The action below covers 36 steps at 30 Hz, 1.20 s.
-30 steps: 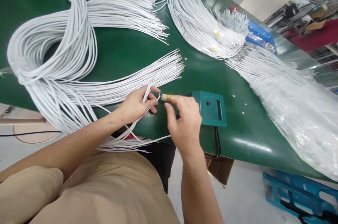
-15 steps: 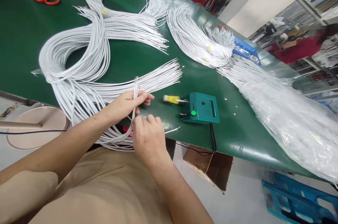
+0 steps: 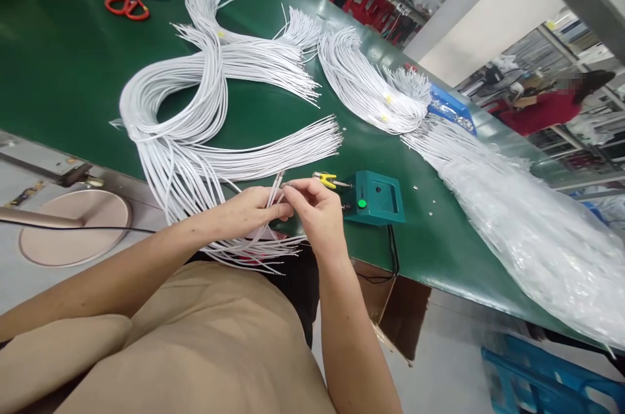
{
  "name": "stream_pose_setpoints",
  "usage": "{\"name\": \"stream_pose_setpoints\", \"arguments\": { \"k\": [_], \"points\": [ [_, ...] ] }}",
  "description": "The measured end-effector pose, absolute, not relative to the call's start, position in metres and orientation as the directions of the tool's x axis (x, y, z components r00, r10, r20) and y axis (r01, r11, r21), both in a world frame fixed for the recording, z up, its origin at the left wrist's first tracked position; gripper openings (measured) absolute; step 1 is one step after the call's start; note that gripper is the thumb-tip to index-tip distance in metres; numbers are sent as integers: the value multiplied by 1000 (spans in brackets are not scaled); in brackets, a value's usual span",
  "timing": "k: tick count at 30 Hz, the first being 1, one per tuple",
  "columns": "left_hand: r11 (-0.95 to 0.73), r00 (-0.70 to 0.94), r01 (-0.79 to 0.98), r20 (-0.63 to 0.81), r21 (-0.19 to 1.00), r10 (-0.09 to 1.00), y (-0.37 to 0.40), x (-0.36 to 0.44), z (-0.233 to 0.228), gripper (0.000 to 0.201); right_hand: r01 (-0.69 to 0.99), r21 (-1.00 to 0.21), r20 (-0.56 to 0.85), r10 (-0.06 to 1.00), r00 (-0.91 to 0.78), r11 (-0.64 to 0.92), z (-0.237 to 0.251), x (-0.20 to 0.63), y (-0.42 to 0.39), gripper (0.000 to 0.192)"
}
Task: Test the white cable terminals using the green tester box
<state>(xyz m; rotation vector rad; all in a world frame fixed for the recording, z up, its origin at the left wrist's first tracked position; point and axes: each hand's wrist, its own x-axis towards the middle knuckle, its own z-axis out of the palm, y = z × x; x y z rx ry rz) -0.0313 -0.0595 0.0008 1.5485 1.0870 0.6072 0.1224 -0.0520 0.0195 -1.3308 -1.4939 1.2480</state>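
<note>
Left hand: the left hand (image 3: 254,211) is closed around a few white wire ends (image 3: 277,185), which stick up from between its fingers.
Right hand: the right hand (image 3: 316,212) is pinched, thumb and forefinger closed on the tip of one of those wire ends, touching the left hand's fingers at its 9 o'clock.
Wire bundle: the large white wire bundle (image 3: 195,134) is looped on the green table (image 3: 73,69), at 10 o'clock from the hands; loose strands hang over the table edge below the hands.
Green box: a green box (image 3: 375,198) with a round green button is set at 3 o'clock, just beside the right hand.
Yellow tool: a yellow-handled tool (image 3: 328,179) lies between the right hand and the box.
Far side: red scissors (image 3: 127,7) lie at 11 o'clock, well apart.
Plastic bag: wires in a clear plastic bag (image 3: 527,232) are spread at 3 o'clock.
</note>
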Motion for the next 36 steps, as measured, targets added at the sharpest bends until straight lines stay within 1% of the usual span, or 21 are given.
{"name": "stream_pose_setpoints", "arguments": {
  "k": [2,3,4,7,10,13,15,16,18,21,23,25,27,29,31,33,36],
  "points": [
    [21,442,267,-142,963,886,-63,-34,2,35,141,-987,-96,988,-120,-79,16,123,-55,13],
    [40,409,221,-130,974,903,-64,-35,1,33,108,-990,-105,989,-103,-93,15,124,-57,13],
    [69,359,167,-126,983,925,-66,-35,0,33,85,-991,-111,990,-90,-103,15,124,-58,13],
    [170,176,23,-171,985,969,-71,-31,-5,44,63,-991,-118,990,-71,-114,14,123,-62,15],
    [202,97,-56,-196,978,976,-74,-23,-7,39,11,-994,-110,991,-71,-110,10,120,-64,16],
    [163,84,-89,-155,983,984,-76,-20,-6,32,-152,-973,-162,983,-84,-173,5,117,-66,15],
    [138,87,-108,-129,985,988,-77,-20,-6,30,-211,-956,-188,979,-84,-202,4,116,-67,15],
    [129,91,-120,-119,984,989,-77,-20,-6,30,-208,-958,-188,979,-78,-200,5,116,-68,16],
    [123,99,-129,-110,984,989,-78,-21,-6,30,-145,-973,-173,984,-50,-179,9,115,-70,17],
    [113,75,-85,-107,990,991,-79,-22,-8,31,-28,-990,-139,990,17,-138,16,114,-72,17],
    [103,63,-67,-99,992,993,-80,-22,-10,30,-10,-992,-126,992,24,-126,18,113,-72,16],
    [97,69,-86,-91,992,993,-80,-22,-11,28,-76,-987,-144,989,-11,-145,16,112,-72,16],
    [103,84,-124,-93,987,992,-80,-22,-10,27,-205,-957,-199,978,-60,-208,12,111,-71,15],
    [122,106,-164,-106,979,989,-81,-22,-9,26,-346,-889,-276,954,-121,-301,8,109,-71,13],
    [154,133,-191,-129,969,983,-81,-22,-5,26,-427,-815,-340,920,-197,-393,6,108,-70,13],
    [178,159,-203,-147,963,976,-82,-22,-2,25,-430,-794,-366,903,-225,-429,7,108,-69,15],
    [187,174,-195,-154,963,973,-84,-21,2,24,-369,-841,-347,917,-196,-397,13,111,-65,22]
  ]
}}
